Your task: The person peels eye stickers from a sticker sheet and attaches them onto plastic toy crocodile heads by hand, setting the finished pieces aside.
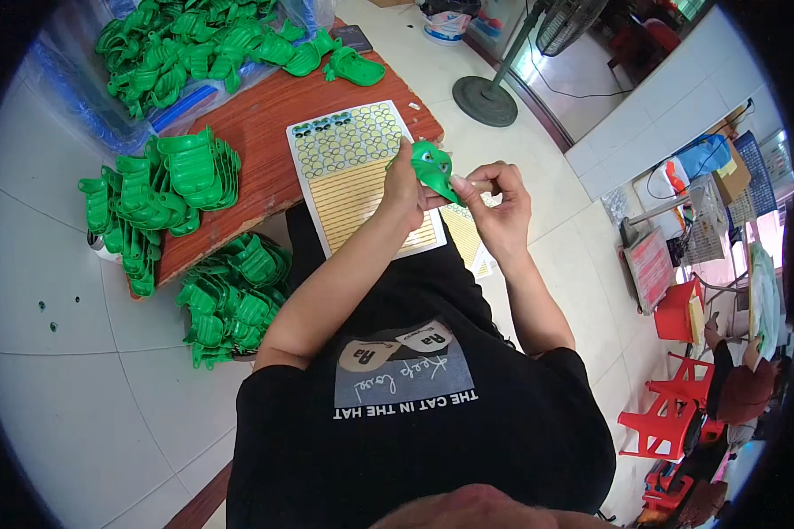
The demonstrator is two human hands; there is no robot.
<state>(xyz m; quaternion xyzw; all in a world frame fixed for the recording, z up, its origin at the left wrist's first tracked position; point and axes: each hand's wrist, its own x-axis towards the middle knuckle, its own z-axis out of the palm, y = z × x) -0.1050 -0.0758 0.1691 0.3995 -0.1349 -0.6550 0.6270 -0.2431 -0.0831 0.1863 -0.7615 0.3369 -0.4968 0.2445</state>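
My left hand [403, 189] is wrapped round a green clog [434, 167] that has cartoon eyes on its face, holding it above my lap. My right hand [498, 207] pinches at the clog's lower right edge with thumb and fingers; whether a small sticker is between them cannot be made out. Below both hands lies a sticker sheet [335, 196], partly on the table and partly on my lap. Its top rows show dark eye stickers and bare yellow ovals, with striped lines below.
The brown wooden table [265, 123] bears stacked green clogs [198, 167] and a single clog [355, 68]. A plastic-lined pile of green clogs [176, 53] stands beyond. More clogs [238, 291] sit lower left. A standing fan [487, 99], red stools [666, 423] and another person [741, 388] are farther off.
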